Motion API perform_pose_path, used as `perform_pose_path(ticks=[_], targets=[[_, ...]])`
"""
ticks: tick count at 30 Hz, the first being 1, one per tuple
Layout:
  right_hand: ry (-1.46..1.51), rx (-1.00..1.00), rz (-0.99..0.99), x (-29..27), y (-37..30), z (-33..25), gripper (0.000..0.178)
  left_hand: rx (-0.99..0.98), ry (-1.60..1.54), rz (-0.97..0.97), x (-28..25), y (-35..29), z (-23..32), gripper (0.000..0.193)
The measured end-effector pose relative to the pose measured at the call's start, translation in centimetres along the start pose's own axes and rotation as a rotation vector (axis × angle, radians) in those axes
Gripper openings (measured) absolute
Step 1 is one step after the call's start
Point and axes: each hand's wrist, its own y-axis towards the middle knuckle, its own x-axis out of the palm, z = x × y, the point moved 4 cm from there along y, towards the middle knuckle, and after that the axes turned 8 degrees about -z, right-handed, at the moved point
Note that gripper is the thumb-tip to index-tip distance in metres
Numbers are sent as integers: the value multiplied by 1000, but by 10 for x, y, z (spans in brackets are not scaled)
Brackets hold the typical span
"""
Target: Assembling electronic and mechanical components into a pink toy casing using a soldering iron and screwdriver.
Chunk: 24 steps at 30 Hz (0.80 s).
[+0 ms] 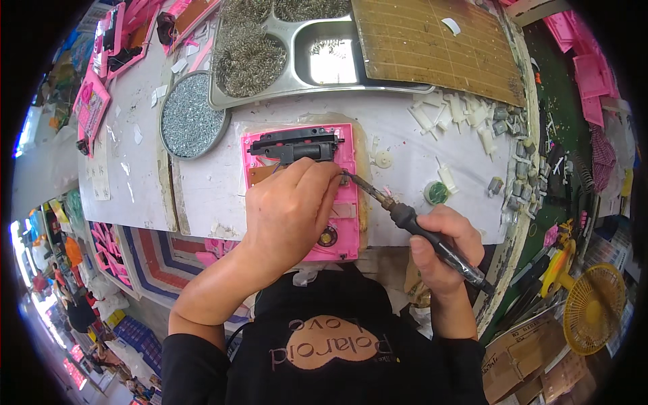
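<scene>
My left hand point(290, 209) rests fingers-down on the pink plastic housing point(344, 202), pressing it flat against the tabletop point(405, 196) so it cannot shift; whether the fingers pinch anything I cannot tell. My right hand point(445, 250) is closed around the soldering iron point(418, 229), gripped pen-fashion for control. Its tip meets the housing just beside my left fingertips, below the black mechanism point(297, 145). A round tray of screws point(192, 115) lies near, up-left.
</scene>
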Motion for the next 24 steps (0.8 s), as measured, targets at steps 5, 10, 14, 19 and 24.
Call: perform_pose_path(ticks=[5, 10, 14, 19, 24], targets=[[-57, -69, -20, 2, 0, -4, 27, -2, 1, 0, 0, 1, 1, 10], [-68, -69, 5, -5, -5, -5, 28, -8, 14, -14, 0, 0, 0, 9], [-63, -60, 10, -4, -4, -6, 28, -11, 12, -17, -1, 0, 1, 9], [-60, -72, -26, 0, 1, -4, 28, -12, 25, -24, -1, 1, 2, 10], [-94, -91, -41, 3, 4, -6, 27, 5, 45, -29, -1, 1, 1, 10]])
